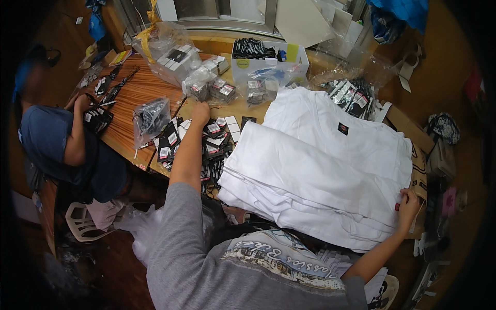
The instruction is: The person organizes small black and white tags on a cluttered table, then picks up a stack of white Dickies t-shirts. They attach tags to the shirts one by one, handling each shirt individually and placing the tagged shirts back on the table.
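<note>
My left hand [200,113] reaches over the far edge of a heap of black-and-white hang tags [213,145]. Its fingers are closed, and whatever may be between them is too small to make out. At the right edge of a stack of white T-shirts [310,165], my right hand [409,204] is closed, with a small red piece [397,206] showing at its fingertips and a thin pale strip beside it. The rest of that thing is hidden. The top shirt lies with its neckline away from me, a dark label [342,128] inside the collar.
Bagged tag bundles [223,90] and a white box [269,66] of black tags stand along the back. A clear bag [151,121] lies left of the heap. A co-worker [57,137] handles tags at the left. Cardboard [408,126] borders the shirts' right side.
</note>
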The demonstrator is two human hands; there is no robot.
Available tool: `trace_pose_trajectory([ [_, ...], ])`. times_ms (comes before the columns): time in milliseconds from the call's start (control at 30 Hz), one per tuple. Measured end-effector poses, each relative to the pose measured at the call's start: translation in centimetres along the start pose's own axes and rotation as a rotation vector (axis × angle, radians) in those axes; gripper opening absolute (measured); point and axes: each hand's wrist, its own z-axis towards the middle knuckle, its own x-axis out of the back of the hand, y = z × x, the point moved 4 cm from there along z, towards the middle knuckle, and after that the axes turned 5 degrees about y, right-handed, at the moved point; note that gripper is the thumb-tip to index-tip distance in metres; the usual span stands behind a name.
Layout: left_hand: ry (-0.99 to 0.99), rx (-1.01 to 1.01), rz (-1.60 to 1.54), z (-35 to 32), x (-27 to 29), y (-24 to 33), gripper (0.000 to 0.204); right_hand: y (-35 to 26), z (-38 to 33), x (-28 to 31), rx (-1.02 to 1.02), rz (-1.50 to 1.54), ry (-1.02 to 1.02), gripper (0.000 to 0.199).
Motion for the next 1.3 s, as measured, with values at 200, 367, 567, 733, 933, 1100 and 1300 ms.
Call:
trace_pose_trajectory([
  [200, -0.104, 0.164, -1.097, 2.9, 3.2, 3.6, 0.012, -3.3, 0.5, 0.2, 0.032, 0.251, -0.006, 0.012],
  [367, -0.251, -0.036, -1.509, 4.0, 12.5, 12.3, 0.006, -13.0, 3.7, -2.6, 0.075, 0.796, -0.158, 0.01],
  [567, -0.318, -0.297, -1.669, 1.4, 20.3, 23.7, 0.013, -24.2, 7.7, -11.1, 0.226, 1.153, -0.332, 0.031],
  [733, -0.482, -0.349, -1.702, -1.8, 22.0, 30.8, 0.021, -27.8, 8.6, -11.1, 0.031, 1.515, -0.471, 0.025],
  [933, -1.045, -0.4, -1.792, -5.9, 12.6, 35.8, 0.044, -21.8, 9.8, -9.8, -0.189, 1.646, -0.457, 0.03],
  [1100, -0.84, -1.024, -1.157, -9.8, 9.8, 37.8, 0.026, -12.1, 12.3, -11.0, -0.414, 1.433, -0.354, 0.03],
  [1300, -0.457, -0.872, -1.029, -8.7, 7.5, 41.0, 0.018, -1.3, 12.1, -19.5, -0.254, 0.383, -0.289, 0.028],
])
